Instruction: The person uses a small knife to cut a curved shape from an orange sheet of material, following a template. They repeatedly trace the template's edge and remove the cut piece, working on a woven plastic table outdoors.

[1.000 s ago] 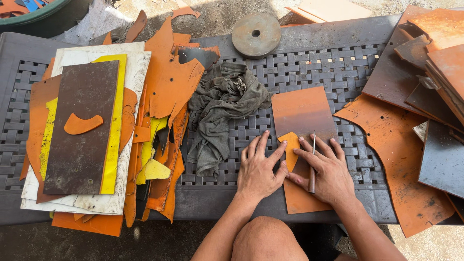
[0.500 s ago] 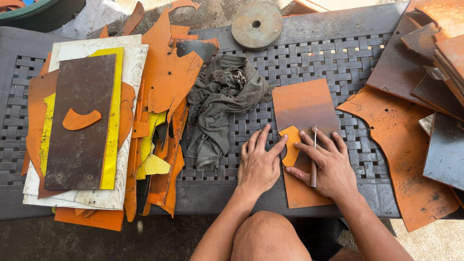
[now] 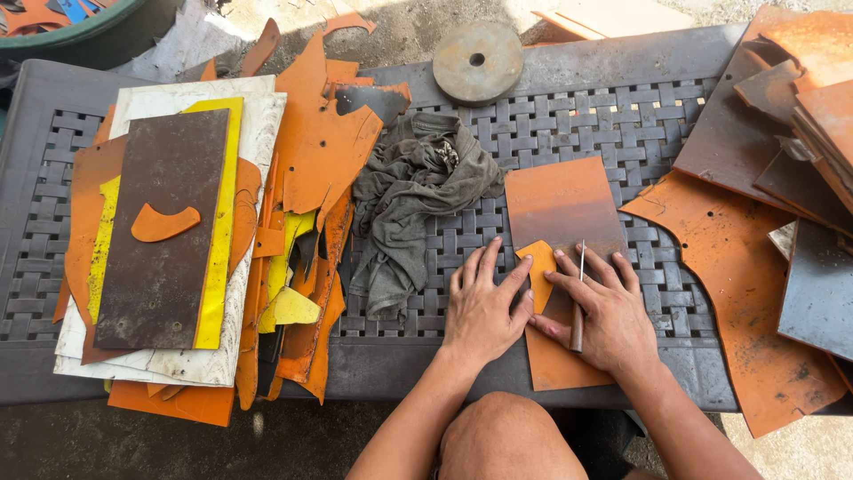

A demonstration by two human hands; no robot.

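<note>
An orange-brown rectangular sheet (image 3: 563, 206) lies on the dark woven plastic table (image 3: 640, 124). On it rests a small orange pattern piece (image 3: 539, 267). My left hand (image 3: 482, 304) lies flat with spread fingers, its fingertips pressing the left edge of that piece. My right hand (image 3: 604, 311) holds a thin metal scriber with a wooden handle (image 3: 578, 302), point up beside the piece's right edge.
A crumpled grey-green rag (image 3: 418, 196) lies left of the sheet. A stack of orange, yellow, white and brown sheets (image 3: 178, 240) fills the left side. Rusty orange and grey sheets (image 3: 782, 178) pile on the right. A round metal disc (image 3: 478, 62) sits at the far edge.
Both hands stay almost in place on the pattern piece; only the camera has shifted slightly.
</note>
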